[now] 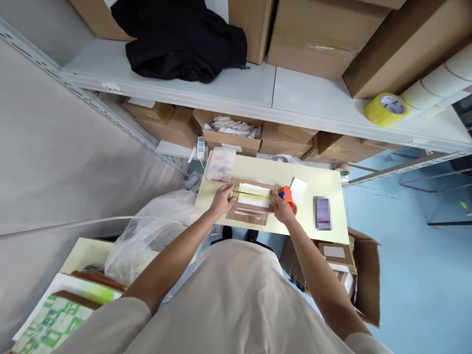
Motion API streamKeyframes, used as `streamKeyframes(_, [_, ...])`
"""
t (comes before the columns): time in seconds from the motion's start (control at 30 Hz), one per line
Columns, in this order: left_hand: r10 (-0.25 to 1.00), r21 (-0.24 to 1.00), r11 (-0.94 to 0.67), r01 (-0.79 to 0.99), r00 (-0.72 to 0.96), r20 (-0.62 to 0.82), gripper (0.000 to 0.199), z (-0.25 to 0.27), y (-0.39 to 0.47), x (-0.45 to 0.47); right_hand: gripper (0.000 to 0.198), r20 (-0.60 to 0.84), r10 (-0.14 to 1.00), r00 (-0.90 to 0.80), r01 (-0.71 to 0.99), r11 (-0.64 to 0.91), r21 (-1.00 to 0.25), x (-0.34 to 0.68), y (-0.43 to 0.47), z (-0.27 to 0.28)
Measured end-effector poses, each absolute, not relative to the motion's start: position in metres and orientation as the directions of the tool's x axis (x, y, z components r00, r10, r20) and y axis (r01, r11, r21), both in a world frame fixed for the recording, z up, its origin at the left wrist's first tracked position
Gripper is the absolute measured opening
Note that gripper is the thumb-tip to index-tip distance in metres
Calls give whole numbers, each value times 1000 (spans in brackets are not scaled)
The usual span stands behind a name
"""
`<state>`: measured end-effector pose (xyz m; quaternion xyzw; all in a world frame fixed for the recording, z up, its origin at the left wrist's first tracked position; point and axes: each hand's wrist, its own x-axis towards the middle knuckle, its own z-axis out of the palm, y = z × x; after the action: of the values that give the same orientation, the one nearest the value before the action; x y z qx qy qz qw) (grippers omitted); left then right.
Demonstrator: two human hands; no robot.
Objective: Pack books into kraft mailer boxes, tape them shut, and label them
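A small brown cardboard box lies on the pale yellow table in front of me, pale strips running along the seam across its top. My left hand grips its left end, with the thumb near the seam. On the opposite end, my right hand is closed in the same way. Just beside the right hand sits an orange and blue tape dispenser, partly covered by that hand. What the fingertips touch under the box's edges is hidden.
On the table are a printed packet, a white card and a blurred-out purple object. Behind stands a shelf with boxes, a black garment and yellow tape. An open carton is right, a plastic bag left.
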<state>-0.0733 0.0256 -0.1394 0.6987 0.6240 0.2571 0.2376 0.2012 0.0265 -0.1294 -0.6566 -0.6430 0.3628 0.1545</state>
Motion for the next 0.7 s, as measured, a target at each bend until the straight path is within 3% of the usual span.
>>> streamKeyframes(0.1, [967,505,-252,825,231,106,47,-127,20,-60,50,-218,972,-92,762,-72,-644,197,22,-128])
streamKeyframes(0.2, [927,456,-351,818,372,46,48,-123,9,-47,51,-185,975,-122,718,-42,-695,201,15,-131])
streamKeyframes(0.3, [921,449,-346,824,389,-5,52,-128,8,-41,50,-146,989,-13,680,-98,-726,219,14,-140])
streamKeyframes(0.43, [916,456,-349,819,401,-19,53,-134,11,-42,42,-263,935,236,710,-351,-611,239,18,-162])
streamKeyframes(0.57, [917,439,-350,828,399,-21,63,-133,9,-41,27,-345,909,235,711,-403,-577,234,26,-181])
streamKeyframes(0.7, [910,427,-368,826,414,-15,61,-135,6,-39,30,-310,916,256,700,-397,-594,244,27,-161])
